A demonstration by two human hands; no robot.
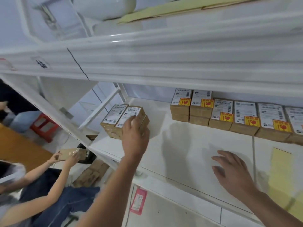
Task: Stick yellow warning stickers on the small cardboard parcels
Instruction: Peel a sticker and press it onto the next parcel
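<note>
White metal shelving (164,59) fills my view, and the things sit on its lower shelf board (188,145). At the far left corner of that board stands a small stack of unstickered cardboard parcels (114,122), white shipping labels facing up. My left hand (135,136) is on the right-hand parcel of that stack, fingers curled over its top and near side. My right hand (232,171) is open, fingers spread, palm down near the board's front edge, holding nothing; I cannot tell if it touches the board. Along the back edge toward the right runs a row of parcels with yellow warning stickers (229,115). A pale yellow backing sheet (280,174) lies at the right front. Below left, another person's hands (65,157) hold a parcel over the floor.
</note>
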